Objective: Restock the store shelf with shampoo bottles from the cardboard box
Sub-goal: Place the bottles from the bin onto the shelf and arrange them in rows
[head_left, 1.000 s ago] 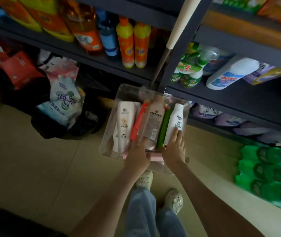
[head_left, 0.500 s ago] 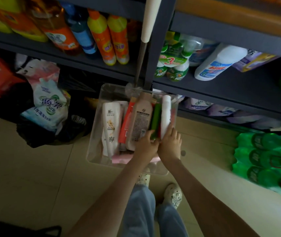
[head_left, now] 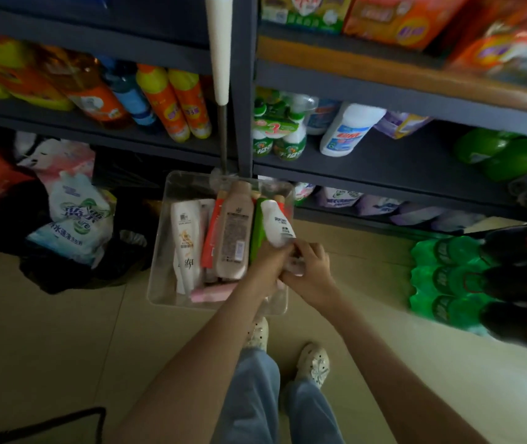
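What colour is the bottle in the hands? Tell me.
The bottle is white; head view.

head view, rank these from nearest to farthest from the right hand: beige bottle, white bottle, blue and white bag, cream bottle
1. white bottle, touching the right hand, right side of the clear bin
2. beige bottle, middle of the bin
3. cream bottle, left side of the bin
4. blue and white bag, on the floor, far left
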Tool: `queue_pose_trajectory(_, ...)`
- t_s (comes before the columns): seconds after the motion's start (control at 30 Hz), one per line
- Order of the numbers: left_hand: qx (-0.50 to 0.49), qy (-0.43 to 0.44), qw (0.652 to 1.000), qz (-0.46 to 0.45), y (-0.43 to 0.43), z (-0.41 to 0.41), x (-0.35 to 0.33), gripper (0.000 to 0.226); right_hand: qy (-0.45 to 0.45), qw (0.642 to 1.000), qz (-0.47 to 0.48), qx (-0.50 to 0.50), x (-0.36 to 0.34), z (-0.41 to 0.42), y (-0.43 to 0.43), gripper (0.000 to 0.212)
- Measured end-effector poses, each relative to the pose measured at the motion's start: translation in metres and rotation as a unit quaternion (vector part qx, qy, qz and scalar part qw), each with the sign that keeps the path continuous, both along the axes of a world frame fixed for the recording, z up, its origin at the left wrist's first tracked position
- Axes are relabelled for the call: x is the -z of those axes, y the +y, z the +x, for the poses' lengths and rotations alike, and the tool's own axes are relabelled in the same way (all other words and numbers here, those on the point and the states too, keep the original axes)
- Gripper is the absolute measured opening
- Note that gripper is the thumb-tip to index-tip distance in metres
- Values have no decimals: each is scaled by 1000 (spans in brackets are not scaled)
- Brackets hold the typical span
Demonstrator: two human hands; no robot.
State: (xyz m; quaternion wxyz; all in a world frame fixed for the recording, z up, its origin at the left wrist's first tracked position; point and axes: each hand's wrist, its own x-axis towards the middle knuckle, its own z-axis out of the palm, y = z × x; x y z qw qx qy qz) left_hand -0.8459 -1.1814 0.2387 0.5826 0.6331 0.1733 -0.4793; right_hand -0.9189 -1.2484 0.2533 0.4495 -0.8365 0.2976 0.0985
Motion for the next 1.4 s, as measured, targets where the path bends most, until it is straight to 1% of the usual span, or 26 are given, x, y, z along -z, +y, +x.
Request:
queue_pose_trajectory(0.03,-15,10,999,-50,4,1,-15,23,-2,999,50,-3,-16,1,-10,72)
queue_pose_trajectory(0.1,11,1,991,-130,8,5,-47,18,1,991,136,-1,-53,6,-31,70)
queue_pose_trajectory(0.17,44,-22,987,-152,6,10,-89,24,-34,968,243,51,-89,12,-51,63)
queue_pose_trajectory(0.2,58,-32,986,-151,3,12,-110,28,-54,959,271,65,-108,15,-59,54)
queue_pose_trajectory(0.27,91,-61,979,-170,-7,16,-155,33,-76,951,290,71,-151,20,-72,27)
queue_pose_trajectory(0.3,108,-82,975,-175,-12,18,-175,35,-86,947,300,76,-173,20,-78,17)
queue_pose_trajectory(0.37,144,-148,965,-164,-25,18,-219,38,-124,935,323,82,-217,18,-91,16)
queue_pose_trajectory(0.43,195,-248,942,-113,-41,18,-267,41,-155,929,326,79,-258,12,-105,23)
queue_pose_trajectory(0.47,224,-302,924,-75,-49,17,-291,45,-169,929,320,77,-277,10,-113,27)
queue_pose_trajectory(0.53,258,-410,875,-9,-66,14,-339,51,-201,929,301,77,-314,4,-130,29)
queue_pose_trajectory(0.6,268,-496,826,14,-82,8,-383,51,-237,924,288,79,-352,-4,-146,27)
queue_pose_trajectory(0.63,268,-526,807,13,-90,4,-403,51,-255,921,285,77,-370,-8,-155,27)
queue_pose_trajectory(0.77,265,-604,752,-2,-117,-5,-472,40,-333,903,265,63,-435,-24,-188,27)
queue_pose_trajectory(0.9,234,-676,698,0,-135,6,-518,23,-397,896,194,49,-483,-32,-221,25)
queue_pose_trajectory(1.0,188,-740,645,2,-150,23,-551,15,-440,886,137,48,-513,-30,-242,27)
queue_pose_trajectory(1.07,146,-784,604,-10,-161,35,-572,14,-480,868,119,39,-537,-28,-253,29)
queue_pose_trajectory(1.17,97,-843,528,-24,-175,52,-600,14,-545,830,114,16,-579,-27,-265,31)
queue_pose_trajectory(1.23,67,-880,469,-35,-182,61,-614,13,-598,793,118,0,-602,-25,-274,33)
queue_pose_trajectory(1.27,56,-895,440,-38,-186,66,-620,12,-627,770,117,-10,-612,-23,-279,37)
queue_pose_trajectory(1.3,44,-908,416,-39,-191,71,-625,12,-651,750,116,-15,-622,-19,-284,46)
queue_pose_trajectory(1.33,35,-916,398,-37,-196,76,-629,12,-664,739,116,-17,-632,-15,-289,55)
queue_pose_trajectory(1.37,29,-921,388,-31,-201,81,-633,13,-672,732,114,-14,-640,-11,-293,62)
queue_pose_trajectory(1.4,30,-920,389,-23,-206,87,-637,12,-679,726,110,-10,-648,-6,-298,66)
